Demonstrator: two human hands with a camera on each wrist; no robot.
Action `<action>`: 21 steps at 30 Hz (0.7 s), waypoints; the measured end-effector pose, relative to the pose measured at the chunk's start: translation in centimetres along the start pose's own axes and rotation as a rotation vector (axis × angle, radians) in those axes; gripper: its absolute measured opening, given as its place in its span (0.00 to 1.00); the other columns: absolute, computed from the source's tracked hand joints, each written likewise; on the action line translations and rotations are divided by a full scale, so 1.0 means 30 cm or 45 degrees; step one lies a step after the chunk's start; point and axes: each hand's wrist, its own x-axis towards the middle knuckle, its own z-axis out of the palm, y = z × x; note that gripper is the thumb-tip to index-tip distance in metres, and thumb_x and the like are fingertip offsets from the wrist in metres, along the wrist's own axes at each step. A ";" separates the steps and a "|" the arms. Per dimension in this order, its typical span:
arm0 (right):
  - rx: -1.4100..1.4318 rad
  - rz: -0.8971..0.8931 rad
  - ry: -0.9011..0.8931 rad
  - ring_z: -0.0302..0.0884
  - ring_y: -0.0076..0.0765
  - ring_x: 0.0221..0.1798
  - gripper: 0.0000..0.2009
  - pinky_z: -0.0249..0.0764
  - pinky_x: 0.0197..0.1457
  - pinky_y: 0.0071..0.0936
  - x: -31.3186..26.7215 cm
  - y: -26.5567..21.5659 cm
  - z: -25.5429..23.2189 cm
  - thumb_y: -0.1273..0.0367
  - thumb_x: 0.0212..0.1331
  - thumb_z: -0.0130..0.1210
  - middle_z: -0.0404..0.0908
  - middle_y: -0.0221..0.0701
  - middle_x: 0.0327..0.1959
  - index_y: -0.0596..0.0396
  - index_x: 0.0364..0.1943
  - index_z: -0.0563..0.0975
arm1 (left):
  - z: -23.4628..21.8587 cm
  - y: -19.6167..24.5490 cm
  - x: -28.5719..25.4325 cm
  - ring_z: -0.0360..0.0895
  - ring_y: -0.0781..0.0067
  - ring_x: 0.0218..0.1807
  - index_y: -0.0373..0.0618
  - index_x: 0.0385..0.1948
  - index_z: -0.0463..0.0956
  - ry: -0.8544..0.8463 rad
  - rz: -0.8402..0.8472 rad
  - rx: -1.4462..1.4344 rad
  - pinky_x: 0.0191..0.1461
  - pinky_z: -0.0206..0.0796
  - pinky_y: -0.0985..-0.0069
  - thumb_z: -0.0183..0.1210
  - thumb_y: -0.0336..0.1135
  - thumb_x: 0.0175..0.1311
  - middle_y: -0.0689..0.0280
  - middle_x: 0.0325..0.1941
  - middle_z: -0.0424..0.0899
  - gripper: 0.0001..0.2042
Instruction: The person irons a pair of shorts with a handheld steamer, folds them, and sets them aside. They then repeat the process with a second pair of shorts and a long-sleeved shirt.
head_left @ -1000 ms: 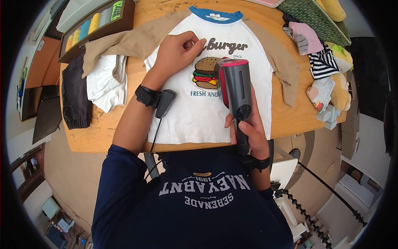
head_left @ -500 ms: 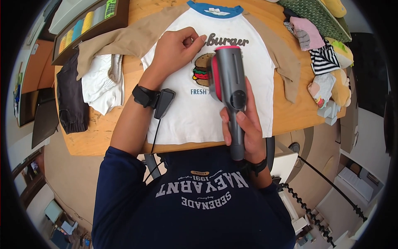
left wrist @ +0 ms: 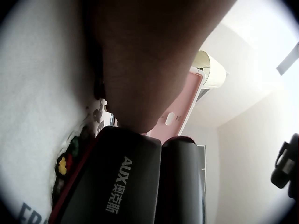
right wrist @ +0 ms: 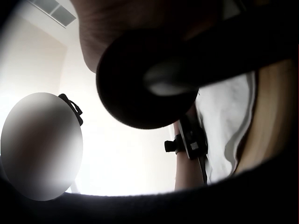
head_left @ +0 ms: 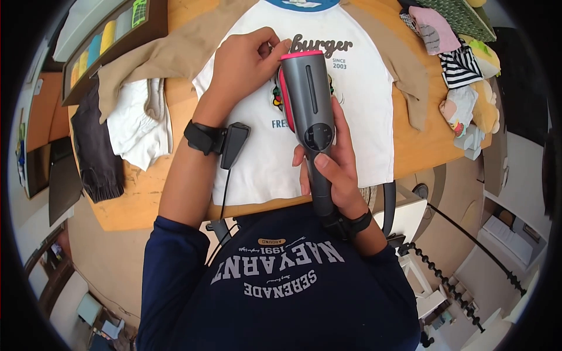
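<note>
A white raglan shirt [head_left: 366, 128] with tan sleeves and a blue collar lies spread face up on the table. My right hand [head_left: 339, 172] grips the handle of a grey and pink handheld garment steamer [head_left: 307, 93]. Its head covers most of the burger print [left wrist: 65, 165], whose edge shows in the left wrist view. Curled fingers of my left hand [head_left: 243, 61] rest on the shirt's chest by the lettering, thumb close to the steamer's top. Its fingertips are hidden, so I cannot tell whether they pinch cloth.
Dark trousers [head_left: 96, 143] and white shorts [head_left: 140, 123] lie left, below a brown box [head_left: 120, 47] of rolled clothes. Along the right are a pink garment [head_left: 433, 29], a striped one [head_left: 461, 65], plush toys [head_left: 485, 105] and a green basket [head_left: 468, 17]. The table [head_left: 134, 202] ends near the body.
The steamer has moved left across the burger print, closer to the left hand, uncovering the small text at the print's right. The left hand keeps its place by the lettering.
</note>
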 end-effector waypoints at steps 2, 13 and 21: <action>-0.022 -0.037 0.021 0.78 0.30 0.19 0.46 0.78 0.23 0.23 -0.007 0.025 0.004 0.65 0.67 0.53 0.78 0.55 0.45 0.42 0.81 0.34 | 0.007 0.001 -0.008 0.75 0.69 0.17 0.46 0.25 0.82 -0.033 -0.012 0.001 0.23 0.64 0.71 0.64 0.48 0.65 0.67 0.14 0.78 0.15; -0.110 -0.069 0.034 0.78 0.31 0.21 0.46 0.78 0.25 0.23 -0.016 0.043 0.004 0.64 0.68 0.53 0.78 0.55 0.45 0.43 0.81 0.32 | -0.001 0.024 -0.006 0.75 0.67 0.16 0.46 0.24 0.82 -0.016 -0.020 0.003 0.22 0.63 0.71 0.65 0.45 0.64 0.67 0.13 0.77 0.13; -0.070 -0.082 0.116 0.79 0.32 0.23 0.47 0.79 0.26 0.25 -0.016 0.045 0.008 0.65 0.67 0.54 0.77 0.57 0.50 0.43 0.81 0.33 | -0.010 0.030 -0.009 0.75 0.68 0.15 0.45 0.25 0.81 -0.024 -0.011 -0.003 0.22 0.62 0.72 0.64 0.44 0.65 0.67 0.13 0.77 0.13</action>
